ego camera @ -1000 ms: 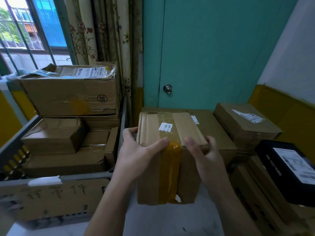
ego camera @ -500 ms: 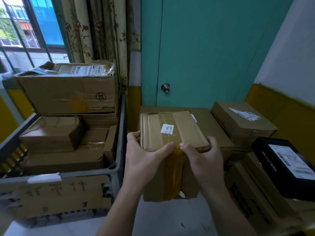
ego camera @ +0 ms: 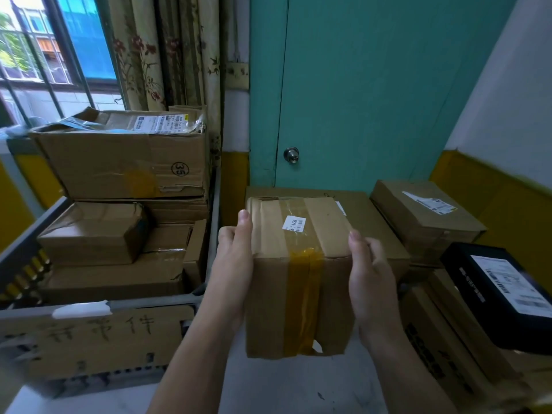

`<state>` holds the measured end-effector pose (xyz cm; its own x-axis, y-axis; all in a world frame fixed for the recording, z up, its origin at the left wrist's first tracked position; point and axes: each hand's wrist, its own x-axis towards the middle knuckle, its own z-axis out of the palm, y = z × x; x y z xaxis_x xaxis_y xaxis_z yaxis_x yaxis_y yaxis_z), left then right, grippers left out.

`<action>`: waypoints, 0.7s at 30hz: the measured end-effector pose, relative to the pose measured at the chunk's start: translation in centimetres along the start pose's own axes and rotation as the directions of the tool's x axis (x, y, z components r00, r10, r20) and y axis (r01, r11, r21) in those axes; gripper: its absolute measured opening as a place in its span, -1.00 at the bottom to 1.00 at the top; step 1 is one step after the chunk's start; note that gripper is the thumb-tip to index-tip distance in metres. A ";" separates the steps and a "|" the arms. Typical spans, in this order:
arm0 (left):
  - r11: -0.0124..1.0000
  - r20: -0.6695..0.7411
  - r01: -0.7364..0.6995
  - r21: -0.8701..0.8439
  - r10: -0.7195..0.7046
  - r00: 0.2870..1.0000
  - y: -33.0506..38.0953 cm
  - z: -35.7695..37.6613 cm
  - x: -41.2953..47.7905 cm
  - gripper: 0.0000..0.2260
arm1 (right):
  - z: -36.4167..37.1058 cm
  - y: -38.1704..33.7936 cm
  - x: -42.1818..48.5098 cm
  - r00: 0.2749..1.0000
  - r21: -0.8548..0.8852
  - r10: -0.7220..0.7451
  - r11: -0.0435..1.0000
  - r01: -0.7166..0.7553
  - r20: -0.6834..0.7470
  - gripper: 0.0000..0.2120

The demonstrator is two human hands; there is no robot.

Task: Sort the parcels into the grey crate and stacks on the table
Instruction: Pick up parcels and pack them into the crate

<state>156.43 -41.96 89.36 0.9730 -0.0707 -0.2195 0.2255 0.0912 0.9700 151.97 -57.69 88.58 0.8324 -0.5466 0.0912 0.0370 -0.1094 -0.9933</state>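
A taped cardboard box (ego camera: 298, 282) is just right of the grey crate (ego camera: 18, 246), gripped from both sides: the left hand (ego camera: 236, 273) wraps its left face, the right hand (ego camera: 372, 282) its right face, thumbs lying along the top edges. Inside the crate lie brown parcels (ego camera: 95, 234).

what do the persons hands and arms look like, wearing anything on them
The left hand and right hand are bare: no gloves, rings, watch or bracelet in view. Both forearms are bare too, with no sleeve showing down to the picture's bottom edge. The thumbnails look short and unpainted.
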 end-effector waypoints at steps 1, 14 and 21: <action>1.000 0.006 0.010 -0.019 -0.010 1.000 0.0 -0.2 0.0 -0.38 | -0.2 -0.2 0.1 1.000 -0.006 0.001 1.000 -0.001 -0.001 -0.79; 0.986 0.089 0.105 -0.128 -0.094 0.992 0.3 -2.1 -0.2 -0.52 | -2.0 -2.3 -0.2 0.982 -0.035 -0.004 0.999 0.011 0.188 -0.70; 0.983 0.105 0.001 -0.182 0.019 0.994 0.5 -2.1 -0.6 -0.33 | -2.8 -3.0 -0.2 0.990 -0.017 0.050 0.999 -0.048 0.136 -0.48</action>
<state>156.09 -39.83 89.79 0.9666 -0.1726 -0.1894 0.2313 0.2702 0.9346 150.18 -59.56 91.71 0.9005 -0.4338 0.0312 -0.0126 -0.0976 -0.9951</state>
